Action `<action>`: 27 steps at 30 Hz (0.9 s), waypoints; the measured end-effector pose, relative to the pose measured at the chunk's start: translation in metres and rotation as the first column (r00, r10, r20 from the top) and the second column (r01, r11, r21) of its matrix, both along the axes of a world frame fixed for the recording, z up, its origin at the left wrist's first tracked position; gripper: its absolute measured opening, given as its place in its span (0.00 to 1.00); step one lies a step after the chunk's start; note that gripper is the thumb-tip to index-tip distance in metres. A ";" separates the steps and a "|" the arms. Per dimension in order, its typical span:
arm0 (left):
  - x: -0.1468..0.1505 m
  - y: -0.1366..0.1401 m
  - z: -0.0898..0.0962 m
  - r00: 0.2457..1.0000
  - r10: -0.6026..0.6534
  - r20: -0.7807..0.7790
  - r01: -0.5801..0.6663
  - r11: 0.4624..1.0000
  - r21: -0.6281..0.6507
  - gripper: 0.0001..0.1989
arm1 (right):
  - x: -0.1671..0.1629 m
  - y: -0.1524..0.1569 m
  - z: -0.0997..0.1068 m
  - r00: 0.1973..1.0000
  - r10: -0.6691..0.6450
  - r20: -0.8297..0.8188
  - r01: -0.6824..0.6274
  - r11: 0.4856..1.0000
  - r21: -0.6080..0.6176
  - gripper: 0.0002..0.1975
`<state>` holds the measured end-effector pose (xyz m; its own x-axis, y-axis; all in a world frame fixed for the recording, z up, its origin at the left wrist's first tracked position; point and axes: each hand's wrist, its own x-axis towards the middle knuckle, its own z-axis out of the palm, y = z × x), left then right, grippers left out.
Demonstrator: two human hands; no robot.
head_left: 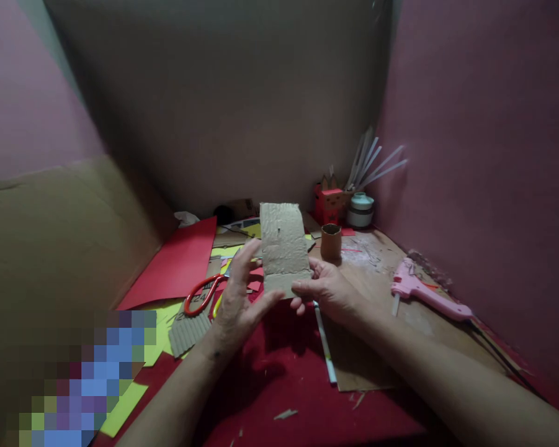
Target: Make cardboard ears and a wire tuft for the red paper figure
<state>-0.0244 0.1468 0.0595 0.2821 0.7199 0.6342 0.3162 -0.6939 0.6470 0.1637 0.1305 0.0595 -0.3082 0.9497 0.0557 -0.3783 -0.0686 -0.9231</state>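
Observation:
A rough, grey-beige piece of cardboard (pixel 285 245) is held up above the red table surface, with creases running across it. My right hand (pixel 328 287) pinches its lower right corner, thumb in front and fingers behind. On the other side, my left hand (pixel 242 295) has its fingers apart beside the cardboard's left edge, the thumb close to the bottom edge; I cannot tell whether it touches. Close behind my left hand lie red-handled scissors (pixel 203 295), partly hidden by it. A strip of corrugated cardboard (pixel 188 334) sits below them.
At right, a pink glue gun (pixel 428 292) rests on a cardboard sheet (pixel 372 354), near a white pen (pixel 324 344). Farther back stand a small brown cup (pixel 331 242), a red box (pixel 328 205), a lidded jar (pixel 360 210) and glue sticks (pixel 376 161). Red paper (pixel 177 264) lies left.

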 end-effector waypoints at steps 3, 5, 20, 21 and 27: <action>0.008 -0.001 0.003 0.986 0.126 0.106 -0.083 0.935 -0.344 0.32 | -0.001 -0.005 0.005 0.992 -0.112 0.066 0.110 0.993 0.034 0.20; 0.014 -0.006 0.007 0.996 -0.023 0.086 0.071 0.792 -0.606 0.16 | -0.002 -0.006 0.004 0.992 -0.103 0.076 0.101 0.994 0.040 0.18; 0.023 -0.011 0.002 0.950 0.002 0.311 0.231 0.663 -0.712 0.15 | -0.009 -0.001 -0.010 0.994 0.032 0.102 -0.030 0.999 -0.024 0.15; 0.024 -0.011 0.002 0.947 0.001 0.321 0.237 0.671 -0.703 0.15 | -0.009 0.000 -0.011 0.994 -0.004 0.108 0.006 1.000 -0.018 0.15; 0.023 -0.011 0.003 0.960 -0.027 0.280 0.222 0.682 -0.697 0.15 | -0.009 0.002 -0.014 0.986 -0.076 0.149 0.077 0.997 -0.003 0.14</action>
